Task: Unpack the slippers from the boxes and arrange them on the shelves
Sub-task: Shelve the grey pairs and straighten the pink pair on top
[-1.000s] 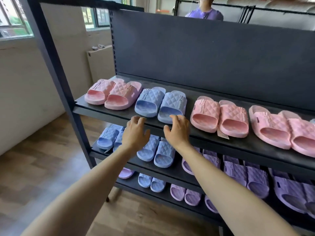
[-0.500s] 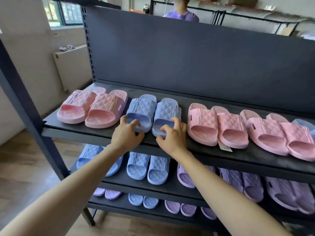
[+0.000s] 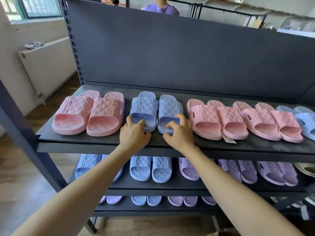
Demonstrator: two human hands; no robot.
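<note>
While both bare arms are stretched out over the dark metal top shelf (image 3: 95, 141), the left hand (image 3: 134, 134) grips the toe end of the left blue quilted rubber slipper (image 3: 144, 106). Its fingers are curled round the outer edge and its thumb is at the opening. The right hand (image 3: 179, 133) holds the right blue quilted rubber slipper (image 3: 170, 106) in much the same way, with its fingers hooked over the front rim. The hands are apart, each clamped on its own slipper.

The two blue slippers lie close side by side near the middle of the top shelf, toe openings toward the wearer of the camera. Just to their left sits a pink quilted pair (image 3: 87, 114). To their right, two more pink pairs (image 3: 219, 118) stand in a row. The middle shelf (image 3: 187, 187) below carries blue slippers (image 3: 150, 169) and purple slippers (image 3: 238, 171). A person in a purple shirt (image 3: 160, 10) stands behind the unit's dark back panel (image 3: 187, 57).
</note>
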